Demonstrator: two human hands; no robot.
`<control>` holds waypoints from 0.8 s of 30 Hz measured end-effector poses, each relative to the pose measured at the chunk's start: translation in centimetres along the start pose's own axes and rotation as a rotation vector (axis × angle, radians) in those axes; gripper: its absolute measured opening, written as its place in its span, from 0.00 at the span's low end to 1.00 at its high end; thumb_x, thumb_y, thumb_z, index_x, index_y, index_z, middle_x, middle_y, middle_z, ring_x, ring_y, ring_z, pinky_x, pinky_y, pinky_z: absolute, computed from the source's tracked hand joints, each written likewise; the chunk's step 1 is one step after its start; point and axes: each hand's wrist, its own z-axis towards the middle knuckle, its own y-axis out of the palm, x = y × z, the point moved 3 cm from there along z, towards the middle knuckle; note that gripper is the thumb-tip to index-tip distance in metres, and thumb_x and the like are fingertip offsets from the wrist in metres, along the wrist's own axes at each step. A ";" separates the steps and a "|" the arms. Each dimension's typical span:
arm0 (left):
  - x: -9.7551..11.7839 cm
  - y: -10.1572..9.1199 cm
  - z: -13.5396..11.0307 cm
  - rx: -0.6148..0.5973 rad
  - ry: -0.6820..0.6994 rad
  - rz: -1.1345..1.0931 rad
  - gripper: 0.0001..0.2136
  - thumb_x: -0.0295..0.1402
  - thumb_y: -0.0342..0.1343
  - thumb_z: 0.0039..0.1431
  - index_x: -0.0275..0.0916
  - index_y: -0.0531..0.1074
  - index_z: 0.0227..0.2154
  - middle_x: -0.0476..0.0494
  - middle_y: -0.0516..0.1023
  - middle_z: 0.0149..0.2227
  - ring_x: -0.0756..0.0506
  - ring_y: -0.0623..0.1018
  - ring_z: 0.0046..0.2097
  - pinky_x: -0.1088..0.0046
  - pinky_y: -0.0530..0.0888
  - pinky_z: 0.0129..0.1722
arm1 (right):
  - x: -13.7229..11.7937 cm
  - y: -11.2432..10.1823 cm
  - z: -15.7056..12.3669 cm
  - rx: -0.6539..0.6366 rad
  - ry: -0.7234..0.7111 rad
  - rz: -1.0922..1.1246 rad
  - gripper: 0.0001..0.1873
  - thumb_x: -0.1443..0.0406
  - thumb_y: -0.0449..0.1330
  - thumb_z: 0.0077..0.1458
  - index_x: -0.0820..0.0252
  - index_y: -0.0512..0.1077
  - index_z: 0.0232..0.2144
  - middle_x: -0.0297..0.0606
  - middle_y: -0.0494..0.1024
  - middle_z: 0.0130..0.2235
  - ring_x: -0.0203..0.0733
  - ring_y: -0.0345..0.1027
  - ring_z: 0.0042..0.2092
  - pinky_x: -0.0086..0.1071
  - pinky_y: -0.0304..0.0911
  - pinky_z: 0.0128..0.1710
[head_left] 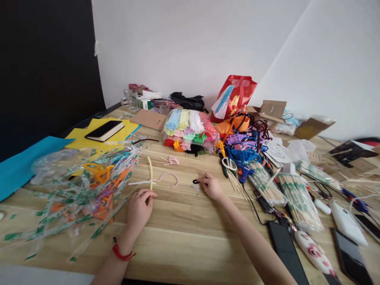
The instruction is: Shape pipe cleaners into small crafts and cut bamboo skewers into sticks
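Observation:
My left hand [139,208] rests on the wooden table [190,237] with its fingers curled; the fingertips pinch the lower end of a yellow pipe cleaner [151,172] that runs away from me. A pink curved pipe cleaner [170,177] and a white one [141,183] lie just beyond it. My right hand [211,186] pinches a small black pipe-cleaner piece [196,181] against the table. A red cord circles my left wrist.
A heap of clear green-printed wrappers [74,186] lies at the left. A bag of coloured pipe cleaners [190,128] sits behind. Scissors [229,163], bundles of bamboo sticks [297,196], a glue gun [344,219], phones and boxes crowd the right. A black notebook [104,130] lies on yellow paper.

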 end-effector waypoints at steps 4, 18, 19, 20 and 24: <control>0.1 0.0 0.0 0.001 -0.009 0.011 0.10 0.26 0.46 0.51 0.41 0.73 0.26 0.45 0.77 0.34 0.43 0.74 0.38 0.67 0.69 0.40 | 0.8 -2.0 0.4 0.166 0.096 -0.037 0.16 0.70 0.51 0.53 0.57 0.77 0.37 0.38 0.72 0.33 0.38 0.67 0.36 0.30 0.63 0.39; -0.1 0.0 0.1 -0.004 0.024 0.012 0.10 0.26 0.46 0.52 0.41 0.73 0.27 0.45 0.77 0.33 0.43 0.74 0.37 0.67 0.69 0.39 | -0.1 0.5 -1.1 0.190 0.126 -0.130 0.14 0.69 0.52 0.54 0.56 0.77 0.35 0.38 0.73 0.34 0.38 0.67 0.36 0.28 0.62 0.40; 0.0 0.0 0.1 -0.004 0.024 0.009 0.10 0.26 0.46 0.52 0.41 0.73 0.27 0.45 0.77 0.33 0.43 0.74 0.37 0.67 0.69 0.39 | 0.1 0.2 -1.1 0.215 0.137 -0.128 0.14 0.68 0.52 0.54 0.56 0.77 0.35 0.39 0.73 0.35 0.38 0.67 0.36 0.28 0.62 0.40; 0.0 0.0 0.1 -0.005 0.024 0.006 0.10 0.26 0.46 0.52 0.41 0.73 0.27 0.45 0.77 0.33 0.43 0.74 0.37 0.67 0.69 0.39 | 0.4 -0.4 -0.9 0.264 0.169 -0.134 0.14 0.68 0.51 0.55 0.57 0.77 0.36 0.39 0.73 0.35 0.39 0.67 0.36 0.29 0.62 0.40; 0.1 0.0 0.1 -0.014 0.008 0.018 0.10 0.27 0.46 0.52 0.41 0.73 0.27 0.45 0.77 0.33 0.43 0.74 0.38 0.67 0.69 0.39 | 3.0 -3.2 0.9 0.487 0.340 -0.194 0.17 0.68 0.48 0.55 0.65 0.75 0.38 0.47 0.72 0.36 0.45 0.66 0.39 0.36 0.61 0.42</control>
